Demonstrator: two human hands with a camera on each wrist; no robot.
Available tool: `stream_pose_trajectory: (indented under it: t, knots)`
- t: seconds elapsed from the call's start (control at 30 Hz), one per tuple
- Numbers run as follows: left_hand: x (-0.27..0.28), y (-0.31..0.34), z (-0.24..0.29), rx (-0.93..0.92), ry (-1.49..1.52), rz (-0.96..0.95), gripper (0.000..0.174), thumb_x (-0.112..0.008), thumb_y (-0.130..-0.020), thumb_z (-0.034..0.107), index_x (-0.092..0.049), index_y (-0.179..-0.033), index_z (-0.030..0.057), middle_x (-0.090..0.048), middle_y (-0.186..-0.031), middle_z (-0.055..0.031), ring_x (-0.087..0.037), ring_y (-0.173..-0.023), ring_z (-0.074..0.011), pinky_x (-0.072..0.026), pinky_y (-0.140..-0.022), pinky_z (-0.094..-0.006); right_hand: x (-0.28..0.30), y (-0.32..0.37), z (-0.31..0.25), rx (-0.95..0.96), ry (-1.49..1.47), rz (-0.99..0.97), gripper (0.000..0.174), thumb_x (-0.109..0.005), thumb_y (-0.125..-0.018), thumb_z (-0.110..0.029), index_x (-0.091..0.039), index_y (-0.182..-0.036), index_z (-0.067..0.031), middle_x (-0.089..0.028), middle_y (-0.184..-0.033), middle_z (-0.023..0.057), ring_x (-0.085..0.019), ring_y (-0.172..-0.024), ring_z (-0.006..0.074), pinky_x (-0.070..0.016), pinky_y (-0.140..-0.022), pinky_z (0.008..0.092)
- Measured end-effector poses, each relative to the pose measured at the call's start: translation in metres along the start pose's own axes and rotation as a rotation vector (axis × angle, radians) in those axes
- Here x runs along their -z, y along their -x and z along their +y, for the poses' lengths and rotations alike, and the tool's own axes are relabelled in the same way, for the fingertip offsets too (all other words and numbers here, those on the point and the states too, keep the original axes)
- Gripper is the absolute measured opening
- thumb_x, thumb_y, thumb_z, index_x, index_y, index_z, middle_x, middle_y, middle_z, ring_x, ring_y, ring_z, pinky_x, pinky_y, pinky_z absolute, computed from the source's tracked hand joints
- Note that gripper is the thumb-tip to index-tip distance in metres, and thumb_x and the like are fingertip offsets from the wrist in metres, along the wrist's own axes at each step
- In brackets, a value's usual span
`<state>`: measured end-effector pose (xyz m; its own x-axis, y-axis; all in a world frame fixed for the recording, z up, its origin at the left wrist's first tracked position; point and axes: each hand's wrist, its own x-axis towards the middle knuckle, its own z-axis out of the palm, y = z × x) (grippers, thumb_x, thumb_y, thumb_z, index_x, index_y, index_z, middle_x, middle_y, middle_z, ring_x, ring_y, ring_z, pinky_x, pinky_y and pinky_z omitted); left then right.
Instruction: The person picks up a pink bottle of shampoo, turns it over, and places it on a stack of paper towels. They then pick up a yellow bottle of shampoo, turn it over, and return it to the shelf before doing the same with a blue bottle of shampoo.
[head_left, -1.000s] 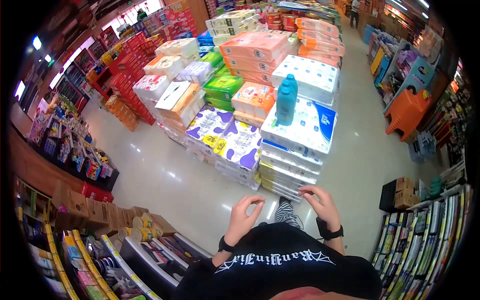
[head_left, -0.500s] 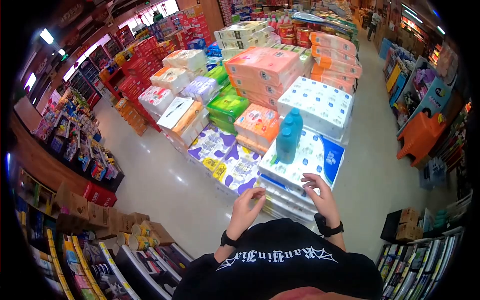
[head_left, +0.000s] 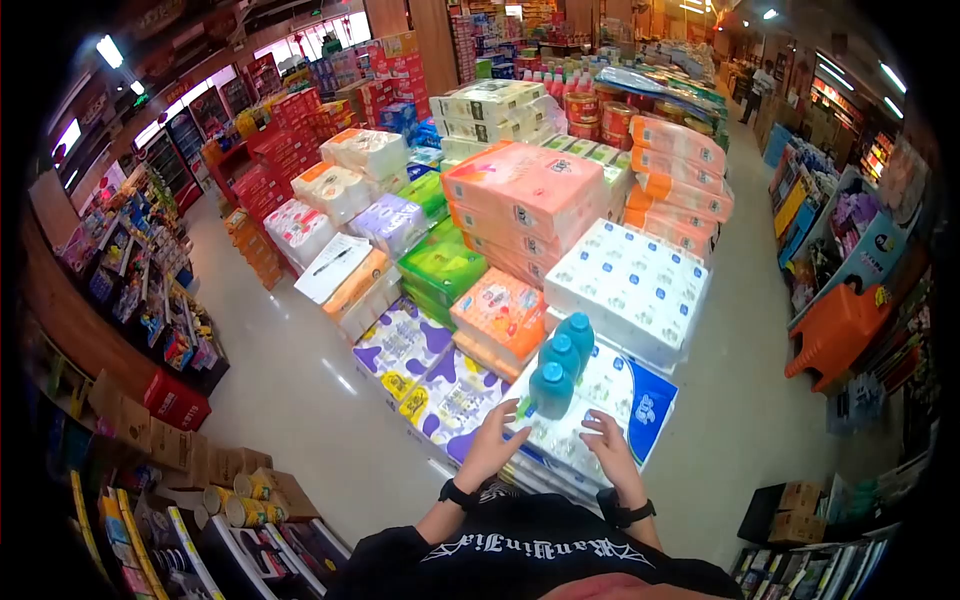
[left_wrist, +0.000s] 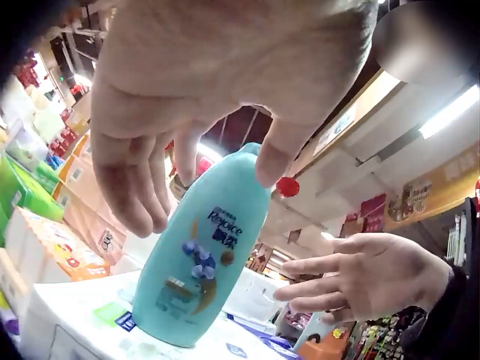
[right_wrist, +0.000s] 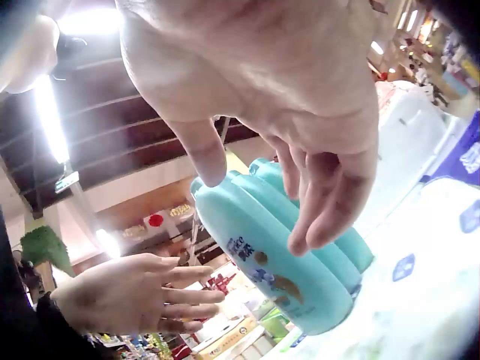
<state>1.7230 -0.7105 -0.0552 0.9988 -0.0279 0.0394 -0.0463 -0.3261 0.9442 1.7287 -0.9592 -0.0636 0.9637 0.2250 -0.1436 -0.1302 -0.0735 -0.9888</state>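
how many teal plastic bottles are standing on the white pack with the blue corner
3, in a row on the white pack: the nearest teal plastic bottle by the left hand, the middle bottle behind it, and the farthest bottle behind that. None seems hidden.

- The bottles (head_left: 552, 388) were teal, printed with dark blue lettering and bluish flowers.
- The pack beneath them (head_left: 612, 382) was white with a deep blue corner.
- The neighbouring packs (head_left: 455, 390) were white with purple blotches and yellow patches.
- The big bundle (head_left: 528, 195) was salmon pink.
- The stool (head_left: 840, 335) was bright orange.
- The shirt (head_left: 480, 572) was black with white lettering.
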Motion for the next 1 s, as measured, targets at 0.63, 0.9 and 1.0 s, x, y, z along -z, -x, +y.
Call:
stream_pose_trajectory:
  t: [0.63,0.9,1.0]
  knots:
    - [-0.007,-0.104,-0.061,-0.105,-0.321,-0.522,0.053,-0.073,-0.081,0.036,-0.057,-0.121,0.0049,-0.065,-0.109,-0.0196,-0.062,-0.100,-0.0371,-0.0500,-0.085,-0.0439,-0.019,-0.086,-0.010,-0.049,0.722,-0.135,0.053,-0.073,-0.079,-0.044,-0.064,-0.110,-0.0021,-0.068,-0.099,0.0246,-0.065,-0.094,0.0404,-0.0504,-0.080,0.0445]
    - [-0.002,-0.097,-0.050,-0.240,-0.432,-0.425,0.050,-0.078,-0.073,0.040,-0.064,-0.107,0.0059,-0.068,-0.091,-0.0163,-0.065,-0.088,-0.0356,-0.0514,-0.077,-0.0442,-0.018,-0.081,-0.020,-0.083,0.887,-0.207,0.044,-0.077,-0.077,-0.044,-0.070,-0.099,-0.0070,-0.069,-0.092,0.0207,-0.065,-0.086,0.0391,-0.0509,-0.075,0.0444]
    - [0.000,-0.071,-0.043,-0.187,-0.492,-0.448,0.050,-0.079,-0.072,0.041,-0.065,-0.104,0.0052,-0.068,-0.091,-0.0160,-0.065,-0.089,-0.0354,-0.0512,-0.076,-0.0438,-0.011,-0.071,-0.016,0.002,0.950,-0.346,0.046,-0.075,-0.078,-0.048,-0.070,-0.096,-0.0057,-0.068,-0.085,0.0221,-0.064,-0.080,0.0412,-0.0504,-0.072,0.0451]
